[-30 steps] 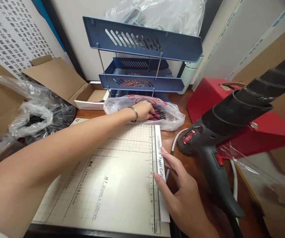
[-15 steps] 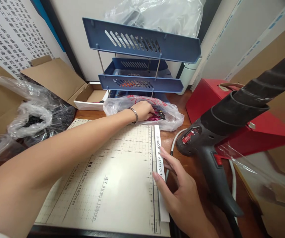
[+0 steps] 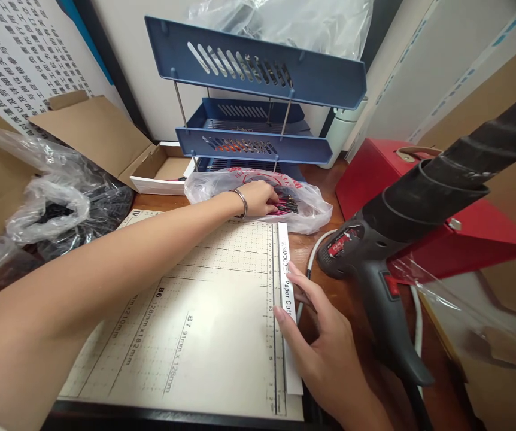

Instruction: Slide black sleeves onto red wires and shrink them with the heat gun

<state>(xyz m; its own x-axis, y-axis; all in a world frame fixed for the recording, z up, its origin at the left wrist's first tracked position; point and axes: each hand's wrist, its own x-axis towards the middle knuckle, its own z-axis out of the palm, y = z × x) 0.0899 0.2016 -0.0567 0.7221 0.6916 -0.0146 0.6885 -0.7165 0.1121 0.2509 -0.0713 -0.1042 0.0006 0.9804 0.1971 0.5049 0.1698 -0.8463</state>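
My left hand reaches across the cutting board into a clear plastic bag with red print. Its fingers are curled together on a bundle of thin pink-and-black pieces; the fingertips are partly hidden. Below my left arm lies the cream paper cutter, marked with grid lines and sizes. My right hand is at the cutter's right edge, by the white strip lettered "Paper Cutt". Thumb and fingers are spread apart there, with nothing seen held between them.
A black heat gun stands at right beside a red box, its pale cable looping nearby. Behind the bag rises a blue tiered tray. At left are an open cardboard box and a plastic bag of dark pieces.
The whole view has shifted slightly, with the scene a little higher in the picture. My left hand stays in the bag and my right hand stays at the cutter's edge.
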